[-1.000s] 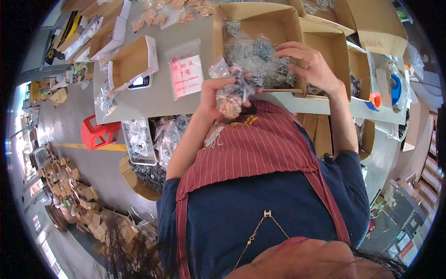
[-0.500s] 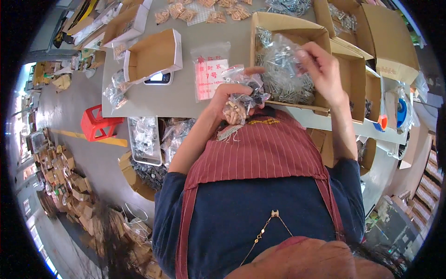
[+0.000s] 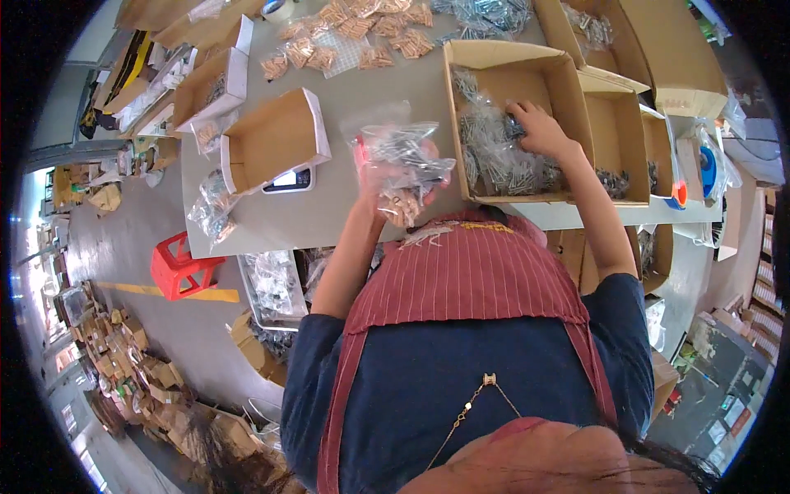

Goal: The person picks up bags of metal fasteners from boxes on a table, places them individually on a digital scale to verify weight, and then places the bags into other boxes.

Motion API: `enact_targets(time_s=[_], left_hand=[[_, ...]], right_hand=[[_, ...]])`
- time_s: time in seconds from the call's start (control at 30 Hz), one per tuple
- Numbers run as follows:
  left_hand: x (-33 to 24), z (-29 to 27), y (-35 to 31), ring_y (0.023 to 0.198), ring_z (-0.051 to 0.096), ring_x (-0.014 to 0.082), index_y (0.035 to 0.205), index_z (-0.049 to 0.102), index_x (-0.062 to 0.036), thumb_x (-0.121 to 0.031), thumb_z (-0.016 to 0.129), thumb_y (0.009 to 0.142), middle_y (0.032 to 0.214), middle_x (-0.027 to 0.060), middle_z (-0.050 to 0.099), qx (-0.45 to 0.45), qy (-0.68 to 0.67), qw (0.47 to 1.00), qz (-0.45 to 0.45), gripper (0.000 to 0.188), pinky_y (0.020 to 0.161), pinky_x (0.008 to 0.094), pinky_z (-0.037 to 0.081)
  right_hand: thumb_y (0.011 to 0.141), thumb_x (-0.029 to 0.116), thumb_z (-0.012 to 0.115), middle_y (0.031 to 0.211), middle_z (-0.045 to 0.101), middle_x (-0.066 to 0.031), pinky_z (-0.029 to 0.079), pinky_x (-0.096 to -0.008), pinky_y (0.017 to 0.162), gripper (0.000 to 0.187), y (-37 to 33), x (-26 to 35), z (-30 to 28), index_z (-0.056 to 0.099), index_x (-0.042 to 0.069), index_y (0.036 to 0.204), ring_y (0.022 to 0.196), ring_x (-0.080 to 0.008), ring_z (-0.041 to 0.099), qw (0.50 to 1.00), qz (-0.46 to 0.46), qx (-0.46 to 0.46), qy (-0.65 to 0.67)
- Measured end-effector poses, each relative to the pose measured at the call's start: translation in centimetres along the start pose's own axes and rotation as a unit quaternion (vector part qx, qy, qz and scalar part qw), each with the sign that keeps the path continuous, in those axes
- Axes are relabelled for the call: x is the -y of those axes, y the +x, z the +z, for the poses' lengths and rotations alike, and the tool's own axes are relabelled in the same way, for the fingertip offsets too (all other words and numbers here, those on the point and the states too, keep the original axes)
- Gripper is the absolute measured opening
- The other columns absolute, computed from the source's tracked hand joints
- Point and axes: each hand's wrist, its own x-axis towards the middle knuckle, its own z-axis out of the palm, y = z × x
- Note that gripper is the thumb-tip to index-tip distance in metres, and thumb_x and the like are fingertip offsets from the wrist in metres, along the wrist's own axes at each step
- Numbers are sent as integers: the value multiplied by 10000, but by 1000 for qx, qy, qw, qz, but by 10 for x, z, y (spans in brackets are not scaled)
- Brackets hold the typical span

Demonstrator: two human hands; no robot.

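Note:
My left hand [image 3: 368, 169] holds a bunch of clear plastic bags [image 3: 401, 146] at the near table edge. Metal screws show in the upper bags, and light wooden dowels [image 3: 400, 207] lie in the lowest one. The bags cover most of the fingers. My right hand [image 3: 539, 130] reaches into an open cardboard box [image 3: 535, 66] filled with clear bags of screws [image 3: 498, 148]. Its fingers curl down onto the bags beside a small dark piece; what they grip is partly hidden.
Bags of dowels [image 3: 354, 25] and a heap of screw bags [image 3: 485, 16] lie at the far side. An empty cardboard tray [image 3: 267, 140] leans over a small scale [image 3: 290, 180]. More boxes [image 3: 613, 132] stand at right; a red stool [image 3: 183, 267] is on the floor.
A bag of screws has passed from my right hand onto the bunch in my left. My right hand has gone down into the box. The view has shifted slightly.

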Motion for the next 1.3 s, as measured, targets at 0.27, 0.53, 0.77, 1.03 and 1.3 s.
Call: enact_targets(time_s=[0.27,0.53,0.77,1.03,1.3], left_hand=[[-65,-33,-67,853,680,394,1162,542,58,-251,639,819,1064,225,638,-170,84,950,249,472,628,447,610],[-147,-46,-130,841,695,328,1175,559,49,-98,606,809,1050,222,664,-353,198,849,339,397,678,396,594],[-190,-75,-157,911,658,176,1086,669,18,-66,635,816,1031,104,667,-453,538,628,333,284,724,285,540],[-229,-60,-146,874,635,145,994,693,13,-110,710,743,878,72,686,-490,553,601,305,280,832,275,480],[-219,3,-143,842,643,150,960,675,-2,-35,649,804,871,66,697,-456,518,559,460,162,818,278,494]], right_hand=[[871,112,538,1085,663,-142,583,-413,799,207,62,-52,-37,649,-12,993,894,-253,661,676,347,-29,650],[951,104,542,1396,487,-148,422,-434,1097,496,124,-38,-70,382,-67,1389,1254,-309,507,564,274,-130,768],[929,64,567,1275,595,-122,479,-348,1007,354,84,-16,-66,580,-47,1265,1181,-230,572,762,251,-73,592],[950,95,554,1204,629,-129,464,-357,1021,304,8,-58,-66,605,-43,1216,1137,-223,599,736,301,-30,606],[933,70,561,1153,649,-132,486,-330,972,300,-48,-50,-66,615,-51,1202,1106,-216,610,689,322,-111,640]])
